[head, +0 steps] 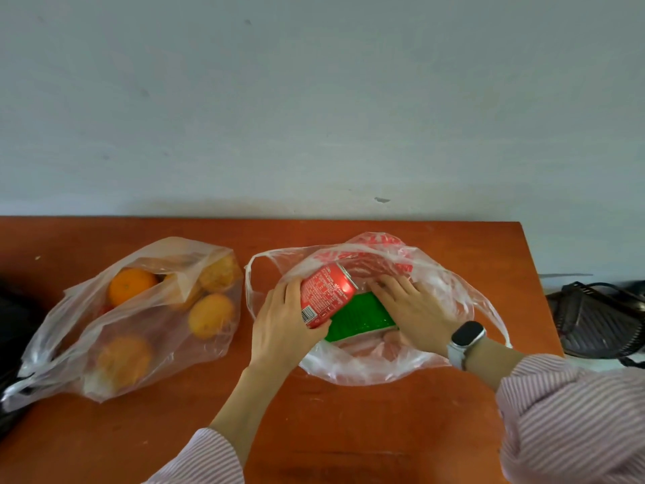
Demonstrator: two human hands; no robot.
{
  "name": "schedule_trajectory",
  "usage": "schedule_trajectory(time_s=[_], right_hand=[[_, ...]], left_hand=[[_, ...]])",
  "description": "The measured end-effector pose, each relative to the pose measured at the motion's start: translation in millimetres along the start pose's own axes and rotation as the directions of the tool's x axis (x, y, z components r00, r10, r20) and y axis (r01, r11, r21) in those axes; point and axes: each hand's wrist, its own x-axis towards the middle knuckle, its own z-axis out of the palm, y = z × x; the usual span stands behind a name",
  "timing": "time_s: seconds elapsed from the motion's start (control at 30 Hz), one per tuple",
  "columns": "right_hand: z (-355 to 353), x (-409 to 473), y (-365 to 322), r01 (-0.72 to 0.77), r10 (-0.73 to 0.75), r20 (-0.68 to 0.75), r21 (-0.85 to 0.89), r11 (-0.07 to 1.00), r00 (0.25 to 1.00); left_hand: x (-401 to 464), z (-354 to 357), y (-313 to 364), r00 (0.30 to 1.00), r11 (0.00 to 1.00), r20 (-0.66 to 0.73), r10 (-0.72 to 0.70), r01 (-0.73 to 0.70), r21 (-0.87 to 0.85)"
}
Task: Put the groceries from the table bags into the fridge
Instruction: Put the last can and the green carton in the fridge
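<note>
A clear plastic bag with red print [453, 340] lies open on the orange-brown table [314, 413]. My left hand [279, 326] grips a red soda can [326, 291], tilted, at the bag's mouth. My right hand [415, 309] is inside the bag, fingers lying over a green packet [363, 319]. Pinkish items lie under the packet; I cannot tell what they are. A second clear bag [87, 344] to the left holds several oranges [131, 284].
A plain grey wall stands behind the table. The table's right edge is close to the printed bag. Beyond that edge sits a dark quilted handbag [593, 319]. A black object [14, 330] touches the orange bag at the far left.
</note>
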Motion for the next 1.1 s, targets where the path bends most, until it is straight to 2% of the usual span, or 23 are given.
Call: schedule_trajectory(time_s=[0.07, 0.2, 0.37, 0.5, 0.57, 0.63, 0.7, 0.77, 0.87, 0.93, 0.97, 1.03, 1.1], right_hand=[[-2, 4, 0, 0.022, -0.021, -0.038, 0.041, 0.999, 0.999], [-10, 6, 5, 0.009, -0.008, -0.007, 0.14, 0.99, 1.0], [-36, -1, 4, 0.052, -0.05, -0.02, 0.158, 0.986, 0.999], [-60, -9, 0, 0.078, -0.074, -0.027, 0.263, 0.962, 0.997], [-77, -19, 0, 0.083, -0.075, -0.043, 0.241, 0.967, 0.996], [-94, -31, 4, 0.075, -0.067, -0.059, 0.146, 0.986, 0.996], [-110, -42, 11, 0.074, -0.064, -0.13, 0.074, 0.995, 0.989], [-121, -53, 20, 0.041, -0.018, -0.221, 0.098, 0.994, 0.975], [-129, -77, 29, -0.08, 0.169, -0.31, 0.281, 0.956, 0.935], [-124, -98, 25, -0.154, 0.362, -0.328, 0.519, 0.841, 0.873], [-117, -108, 19, -0.16, 0.462, -0.304, 0.667, 0.728, 0.833], [-92, -124, 1, -0.085, 0.623, -0.185, 0.922, 0.378, 0.76], [-62, -142, -23, 0.039, 0.67, 0.025, 0.996, -0.08, 0.742]], left_hand=[[0, 1, -2, 1.0, 1.0, -0.022, 0.011, -0.011, 0.008], [0, 2, -1, 0.999, 1.0, -0.043, -0.002, 0.004, 0.025], [1, 0, -1, 0.995, 0.995, -0.042, -0.093, 0.092, -0.023], [2, -3, -3, 0.991, 0.991, -0.051, -0.122, 0.12, -0.052], [2, -6, -3, 0.988, 0.987, -0.066, -0.142, 0.136, -0.084], [1, -10, -1, 0.981, 0.98, -0.092, -0.169, 0.157, -0.124], [2, -16, 4, 0.977, 0.971, -0.112, -0.182, 0.16, -0.18], [3, -24, 11, 0.978, 0.953, -0.114, -0.175, 0.139, -0.269], [0, -40, 24, 0.97, 0.864, -0.072, -0.231, 0.17, -0.473], [-6, -49, 35, 0.964, 0.776, -0.005, -0.267, 0.212, -0.595], [-11, -52, 41, 0.962, 0.717, 0.028, -0.271, 0.221, -0.662], [-22, -56, 51, 0.963, 0.575, 0.074, -0.26, 0.216, -0.789], [-37, -57, 61, 0.966, 0.472, 0.141, -0.216, 0.23, -0.851]])
